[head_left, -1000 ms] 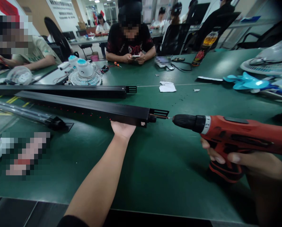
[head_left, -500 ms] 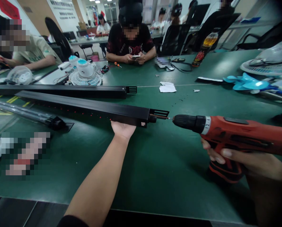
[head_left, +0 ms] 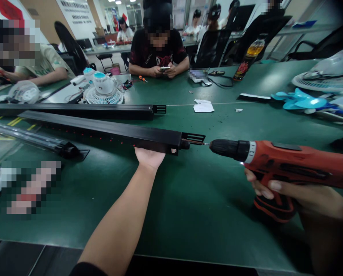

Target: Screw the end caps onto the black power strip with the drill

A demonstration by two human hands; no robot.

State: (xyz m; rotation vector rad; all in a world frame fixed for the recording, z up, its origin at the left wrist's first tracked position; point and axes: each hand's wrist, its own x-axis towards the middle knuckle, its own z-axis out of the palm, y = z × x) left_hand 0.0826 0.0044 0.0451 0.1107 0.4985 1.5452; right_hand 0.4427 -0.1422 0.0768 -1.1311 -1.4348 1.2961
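My left hand (head_left: 150, 157) holds a long black rectangular bar (head_left: 122, 132) from below, near its right end. The fingers are hidden under and behind the bar. A slotted black bracket and a short round black piece stick out of that end. In my right hand (head_left: 275, 188) is a red and black cordless drill (head_left: 289, 161), gripped by its handle and aimed left. Its thin bit (head_left: 198, 143) reaches to the bar's end; I cannot tell whether the tip is inside. A small bright light shows under the drill's collar. Red dots run along the bar's lower edge.
Behind lies another black bar (head_left: 102, 111); a plastic-wrapped one (head_left: 45, 140) is at left. White fan parts (head_left: 104, 86) stand farther back. Paper scraps (head_left: 203, 106), blue fan blades (head_left: 299, 100) and a bottle (head_left: 250, 57) are on the green table (head_left: 188, 222). A person opposite holds a phone (head_left: 165, 69).
A small light under the front of the drill now shows, and the markings on its pale collar ring look different. My hands and the bar have hardly moved.
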